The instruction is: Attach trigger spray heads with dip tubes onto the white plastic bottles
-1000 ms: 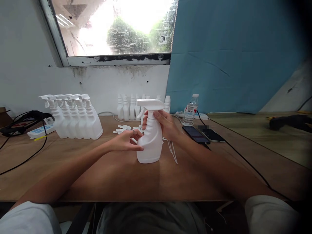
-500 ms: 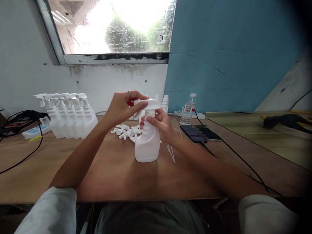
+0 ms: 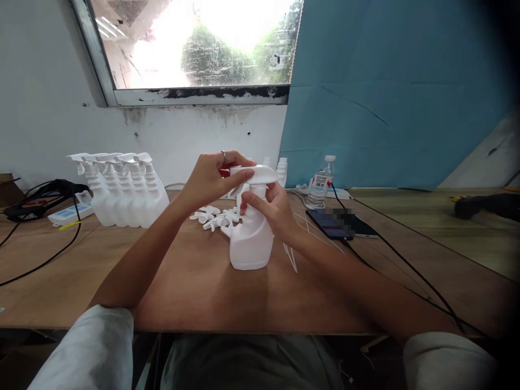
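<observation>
A white spray bottle stands upright on the brown table in front of me. Its trigger spray head sits on the neck. My left hand pinches the spray head from the left, thumb in front and fingers over the top. Around the neck, just under the head, my right hand is closed, with its thumb across the front. Behind the bottle lies a pile of loose white trigger parts. Thin white tubes lie to the right of the bottle, partly behind my right forearm.
Several spray bottles with heads stand in a row at the left, beside a power strip and black cables. Bottles without heads show behind my hands. At the right are a water bottle, a phone and a long cable.
The whole view has shifted slightly, so everything appears a little further right. Both hands keep their hold on the spray bottle, and the spray head stays on its neck.
</observation>
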`<move>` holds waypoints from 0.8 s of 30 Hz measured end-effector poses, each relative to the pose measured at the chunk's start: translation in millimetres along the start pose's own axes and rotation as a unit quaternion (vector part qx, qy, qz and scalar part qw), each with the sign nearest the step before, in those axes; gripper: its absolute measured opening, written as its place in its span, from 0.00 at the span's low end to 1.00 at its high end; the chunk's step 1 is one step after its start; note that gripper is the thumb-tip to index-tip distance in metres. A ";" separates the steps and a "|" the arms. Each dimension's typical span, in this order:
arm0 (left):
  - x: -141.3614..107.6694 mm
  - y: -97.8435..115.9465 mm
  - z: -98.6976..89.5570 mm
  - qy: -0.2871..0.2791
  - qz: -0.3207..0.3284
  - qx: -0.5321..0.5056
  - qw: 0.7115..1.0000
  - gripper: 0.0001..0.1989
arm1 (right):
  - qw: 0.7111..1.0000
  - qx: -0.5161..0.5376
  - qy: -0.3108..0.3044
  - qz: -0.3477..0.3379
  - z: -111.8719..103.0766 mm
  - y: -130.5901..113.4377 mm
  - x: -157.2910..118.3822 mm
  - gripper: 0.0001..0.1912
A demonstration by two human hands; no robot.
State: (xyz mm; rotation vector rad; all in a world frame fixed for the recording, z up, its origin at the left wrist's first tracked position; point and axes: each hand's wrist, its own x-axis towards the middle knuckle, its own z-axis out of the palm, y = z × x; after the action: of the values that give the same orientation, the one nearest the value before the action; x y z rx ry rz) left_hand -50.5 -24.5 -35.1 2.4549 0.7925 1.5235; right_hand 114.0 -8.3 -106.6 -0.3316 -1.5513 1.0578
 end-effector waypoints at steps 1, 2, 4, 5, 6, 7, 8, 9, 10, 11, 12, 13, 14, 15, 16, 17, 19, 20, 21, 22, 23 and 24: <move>0.0 0.7 0.0 0.000 0.000 0.003 1.000 0.15 | 1.000 0.012 -0.001 -0.005 -0.3 0.6 -0.3 0.19; 0.1 1.3 -0.1 -0.001 -0.001 0.005 1.000 0.15 | 1.000 0.026 -0.005 -0.004 -0.6 1.0 -0.7 0.18; 0.3 1.9 -0.3 -0.004 -0.003 0.006 1.000 0.15 | 1.000 0.026 -0.009 0.004 -1.2 1.5 -1.2 0.18; 0.3 1.9 -0.5 -0.005 -0.003 0.007 1.000 0.15 | 1.000 0.011 -0.006 0.007 -1.4 1.5 -1.3 0.19; 0.4 1.8 -0.6 -0.005 -0.004 0.007 1.000 0.14 | 1.000 -0.001 -0.002 0.009 -1.6 1.4 -1.3 0.20; 0.3 1.7 -0.6 -0.006 -0.004 0.008 1.000 0.14 | 1.000 -0.005 0.001 0.009 -1.7 1.3 -1.2 0.20; 0.3 1.5 -0.6 -0.006 -0.004 0.009 1.000 0.14 | 1.000 0.001 0.002 0.008 -1.8 1.1 -1.1 0.21; 0.2 1.3 -0.6 -0.005 -0.003 0.010 1.000 0.14 | 1.000 0.012 -0.001 0.008 -1.8 0.8 -1.0 0.20; 0.1 1.3 -0.5 -0.006 -0.002 0.011 1.000 0.14 | 1.000 0.024 -0.005 0.009 -1.8 0.5 -1.0 0.19; 0.0 1.5 -0.3 -0.005 -0.001 0.012 1.000 0.14 | 0.999 0.029 -0.008 0.011 -1.7 0.2 -0.9 0.18; -0.1 1.8 -0.2 -0.006 -0.001 0.014 1.000 0.15 | 1.000 0.024 -0.006 0.012 -1.6 -0.1 -0.9 0.16; -0.2 2.2 0.0 -0.006 0.000 0.016 1.000 0.15 | 1.000 0.012 -0.004 0.014 -1.5 -0.4 -1.0 0.16; -0.3 2.6 0.1 -0.006 0.000 0.018 1.000 0.15 | 1.000 0.002 -0.002 0.017 -1.6 -0.5 -1.1 0.15; -0.4 2.9 0.2 -0.006 -0.001 0.020 1.000 0.15 | 1.000 -0.002 -0.001 0.019 -1.9 -0.4 -1.3 0.16; -0.5 3.2 0.3 -0.007 -0.002 0.021 1.000 0.15 | 1.000 0.003 -0.001 0.020 -2.5 -0.1 -1.6 0.16; -0.5 3.2 0.3 -0.007 -0.003 0.022 1.000 0.15 | 1.000 0.012 -0.003 0.019 -3.4 0.5 -2.0 0.16; -0.4 2.8 0.2 -0.007 -0.003 0.021 1.000 0.15 | 0.999 0.030 -0.010 0.017 -5.4 1.6 -2.3 0.17; -0.2 2.3 0.2 -0.008 -0.004 0.020 1.000 0.15 | 0.999 0.035 -0.014 0.017 -6.2 2.0 -2.3 0.17; -0.1 1.8 0.1 -0.009 -0.005 0.019 1.000 0.15 | 0.999 0.037 -0.019 0.019 -6.6 2.1 -2.0 0.17; 0.1 1.3 0.1 -0.010 -0.007 0.017 1.000 0.15 | 0.999 0.039 -0.023 0.022 -6.7 2.0 -1.6 0.17; 0.3 0.9 0.0 -0.012 -0.009 0.014 1.000 0.16 | 0.999 0.042 -0.025 0.024 -6.3 1.6 -1.1 0.17; 0.6 0.8 0.1 -0.013 -0.012 0.012 1.000 0.16 | 0.999 0.042 -0.026 0.024 -5.6 1.0 -0.6 0.17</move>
State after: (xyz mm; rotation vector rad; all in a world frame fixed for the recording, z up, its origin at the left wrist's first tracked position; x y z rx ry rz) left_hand -50.0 -24.9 -34.4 2.4688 0.8361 1.4786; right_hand 118.9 -5.7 -108.3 -0.2876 -1.5469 1.1735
